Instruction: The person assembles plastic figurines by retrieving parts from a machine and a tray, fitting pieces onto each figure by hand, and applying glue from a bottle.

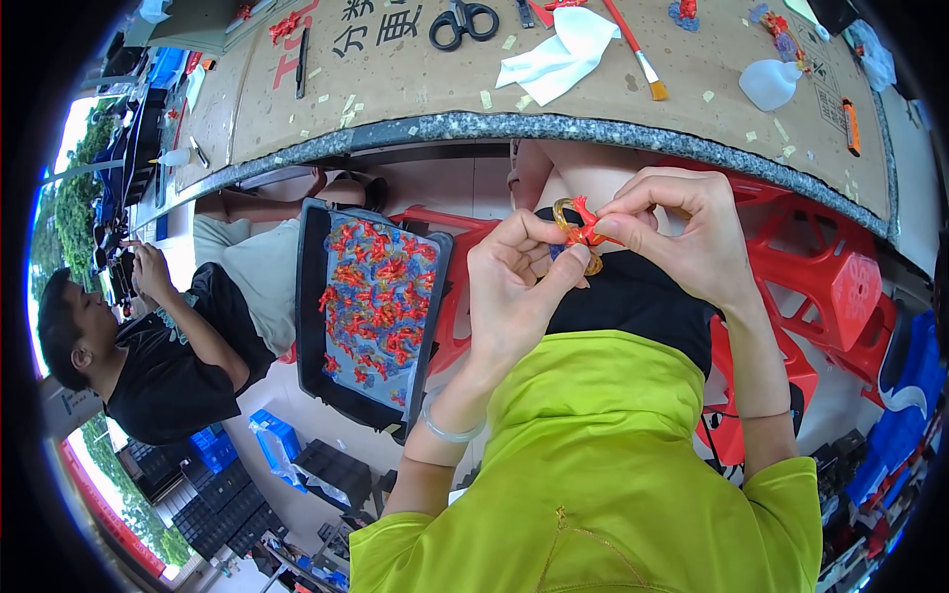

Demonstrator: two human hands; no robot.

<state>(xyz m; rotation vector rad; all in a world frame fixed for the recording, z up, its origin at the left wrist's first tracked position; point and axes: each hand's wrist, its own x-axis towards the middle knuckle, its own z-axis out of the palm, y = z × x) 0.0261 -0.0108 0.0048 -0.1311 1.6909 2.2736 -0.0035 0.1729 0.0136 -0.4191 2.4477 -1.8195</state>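
Note:
Above my lap, my left hand (524, 282) and my right hand (682, 229) meet at a small red plastic figurine (583, 225). Fingertips of both hands pinch it from either side. A yellow translucent ring-like part (560, 211) curves beside the red piece, and a bit of blue shows under it, partly covered by my left fingers. To the left of my left hand, a black tray (312, 296) with a grey lining holds many similar red and blue figurines (381, 287), resting on a red stool (457, 287).
A cardboard-covered table (415, 89) carries black scissors (463, 24), a white tissue (561, 57), a red-handled brush (638, 49), a white bottle (769, 84) and an orange cutter (851, 127). Red stools (820, 277) stand to the right. A person in black (188, 336) sits to the left.

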